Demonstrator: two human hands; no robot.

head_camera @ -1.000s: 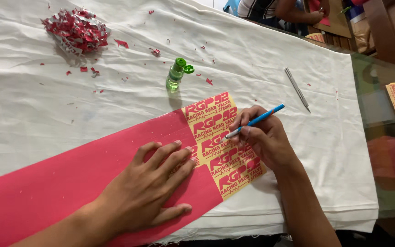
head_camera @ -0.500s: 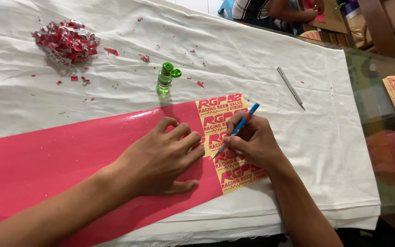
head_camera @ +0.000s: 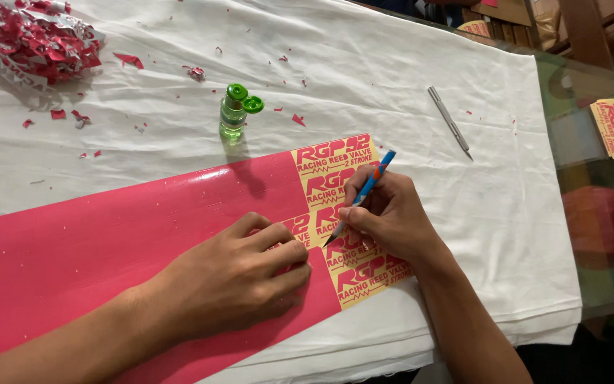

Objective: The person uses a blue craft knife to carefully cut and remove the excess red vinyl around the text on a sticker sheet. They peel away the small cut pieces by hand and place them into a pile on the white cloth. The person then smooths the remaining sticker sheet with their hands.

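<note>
A long glossy red sheet (head_camera: 108, 235) lies across a white cloth (head_camera: 364, 64). Its right end carries a column of yellow stickers with red print (head_camera: 332, 171). My left hand (head_camera: 239, 274) rests on the red sheet beside the stickers, fingers curled under, pressing it down. My right hand (head_camera: 392, 217) grips a blue craft knife (head_camera: 364, 192) like a pen, its tip touching the sticker column just right of my left fingers.
A small green bottle with its cap flipped open (head_camera: 234, 112) stands behind the sheet. A pile of red and silver scraps (head_camera: 33, 39) sits far left, with bits scattered around. A grey metal knife (head_camera: 449, 122) lies at right. More stickers (head_camera: 609, 128) lie on the glass table.
The view has moved closer over the sheet. My left hand has curled its fingers and shifted toward the stickers. My right hand has brought the knife tip down the sticker column.
</note>
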